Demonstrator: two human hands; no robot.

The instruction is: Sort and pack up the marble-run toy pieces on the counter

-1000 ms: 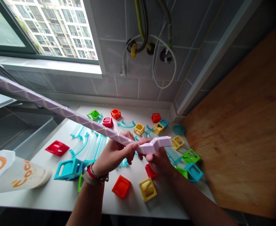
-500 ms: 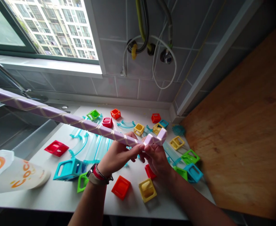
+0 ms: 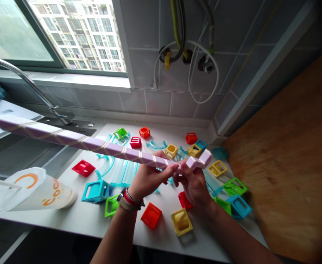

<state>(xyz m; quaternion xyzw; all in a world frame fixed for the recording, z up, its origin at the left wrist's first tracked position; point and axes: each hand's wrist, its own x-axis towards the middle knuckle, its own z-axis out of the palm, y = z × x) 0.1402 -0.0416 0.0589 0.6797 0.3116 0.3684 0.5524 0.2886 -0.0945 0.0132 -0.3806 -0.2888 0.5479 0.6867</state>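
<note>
A long lilac folding toy of linked wedge segments [image 3: 75, 139] stretches from the far left to the middle, held above the white counter [image 3: 75, 216]. My left hand [image 3: 150, 178] is closed round its straight part near the right end. My right hand [image 3: 194, 181] pinches the bent end segments [image 3: 202, 160], which angle upward. Below my hands lie an orange cube frame [image 3: 151, 215], a yellow cube frame [image 3: 181, 222] and a red piece [image 3: 185, 200].
Coloured cube frames and clear blue curved track pieces [image 3: 122, 170] are scattered over the counter. A white paper bag [image 3: 26, 190] lies at the left, beside a sink with a faucet [image 3: 29, 82]. A wooden board [image 3: 290, 157] stands at the right. Hoses hang on the tiled wall.
The long end of the lilac toy has dropped lower at the left, now nearly level. My right hand has folded the end segments upward. The camera has shifted left.
</note>
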